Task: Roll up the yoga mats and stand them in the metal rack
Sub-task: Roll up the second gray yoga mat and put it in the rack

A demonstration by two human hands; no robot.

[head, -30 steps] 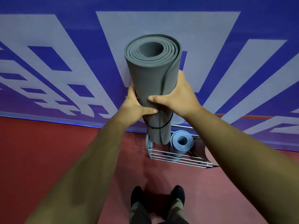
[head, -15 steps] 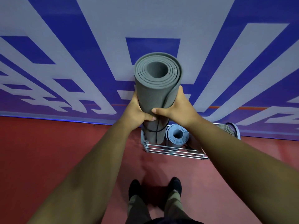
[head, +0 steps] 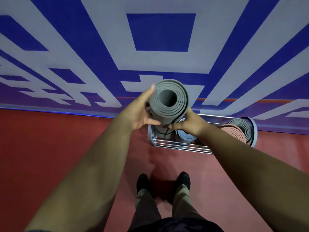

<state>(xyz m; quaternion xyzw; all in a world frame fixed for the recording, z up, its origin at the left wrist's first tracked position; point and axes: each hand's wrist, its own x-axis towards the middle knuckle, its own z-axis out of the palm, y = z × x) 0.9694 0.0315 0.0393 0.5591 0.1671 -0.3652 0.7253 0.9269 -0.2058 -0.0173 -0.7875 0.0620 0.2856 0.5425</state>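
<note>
On the red floor by the blue-and-white wall, the grey mat stands upright in the metal rack's left end, right hand gripping it, left hand pressed flat alongside, fingers straight

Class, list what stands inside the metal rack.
In the metal rack: the grey mat at the left, a blue-grey mat beside it. Right forearm covers the middle; a pink mat shows beyond.
</note>
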